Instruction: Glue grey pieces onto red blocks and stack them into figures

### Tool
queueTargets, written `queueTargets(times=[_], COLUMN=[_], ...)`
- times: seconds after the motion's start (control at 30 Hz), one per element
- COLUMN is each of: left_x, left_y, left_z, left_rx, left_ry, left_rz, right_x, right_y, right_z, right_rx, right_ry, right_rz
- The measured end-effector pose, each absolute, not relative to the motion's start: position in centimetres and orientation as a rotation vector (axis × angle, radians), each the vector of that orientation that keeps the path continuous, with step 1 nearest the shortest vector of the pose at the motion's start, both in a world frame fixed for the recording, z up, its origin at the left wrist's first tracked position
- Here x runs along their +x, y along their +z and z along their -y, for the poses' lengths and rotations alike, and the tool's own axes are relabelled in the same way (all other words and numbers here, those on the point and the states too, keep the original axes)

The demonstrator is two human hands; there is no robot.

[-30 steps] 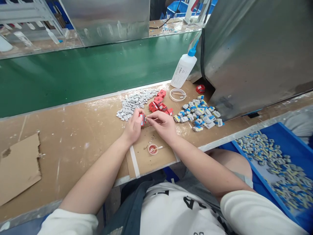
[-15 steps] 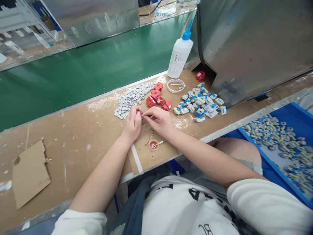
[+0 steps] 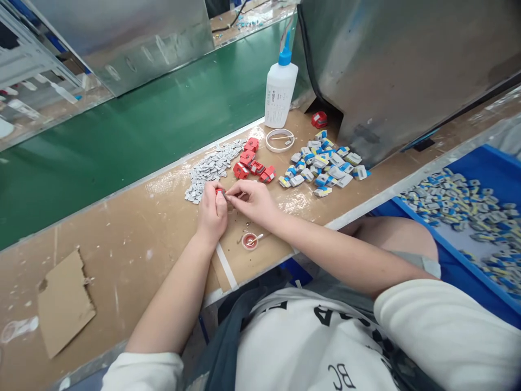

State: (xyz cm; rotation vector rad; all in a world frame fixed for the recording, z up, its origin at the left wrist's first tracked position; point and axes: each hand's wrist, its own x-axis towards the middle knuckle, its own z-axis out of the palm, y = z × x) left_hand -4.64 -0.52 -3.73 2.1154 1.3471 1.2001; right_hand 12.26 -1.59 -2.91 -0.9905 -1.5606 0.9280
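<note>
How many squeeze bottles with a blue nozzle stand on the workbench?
1: the white squeeze bottle stands at the bench's far edge, beside the metal housing, behind the tape ring. Others may be hidden.

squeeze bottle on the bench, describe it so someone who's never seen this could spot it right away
Start at the green belt that runs along the far side of the bench. Where it meets the big metal housing, the squeeze bottle stands upright at the bench's far edge, behind a white ring. It is the only tall thing there: white, labelled, with a blue nozzle.

A matt, scuffed cardboard-brown worktop [image 3: 122, 239] borders a smooth green belt [image 3: 122, 136] and dull sheet-metal housing [image 3: 386, 65].
</note>
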Motion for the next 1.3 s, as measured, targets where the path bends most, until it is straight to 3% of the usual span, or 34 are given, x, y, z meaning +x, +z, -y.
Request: queueTargets(times=[0.2,0.57,1.07,1.3], left_x=[-4.6,-5.2,-5.2,-4.5], left_y=[-3.1,-3.5,-2.3,-2.5], left_z=[1.0,1.7,2.2,1.6], left_rx=[2.172,2.166,2.24,1.8], left_ry=[1.321,1.256,1.281,1.084], left_rz=[-1.228,-1.109,-1.035,-1.285], right_x=[13.4,14.6,13.4,13.3], right_y=[-2.8,-2.0,-2.4,-3.1], right_z=[1.3,2.1,2.6,1.5], right_rx=[-1.033,-0.737,-0.689,-0.791], right_ry=[0.918,0.817,1.137,1.189], right_rz=[1.662,2.102,1.851,1.831])
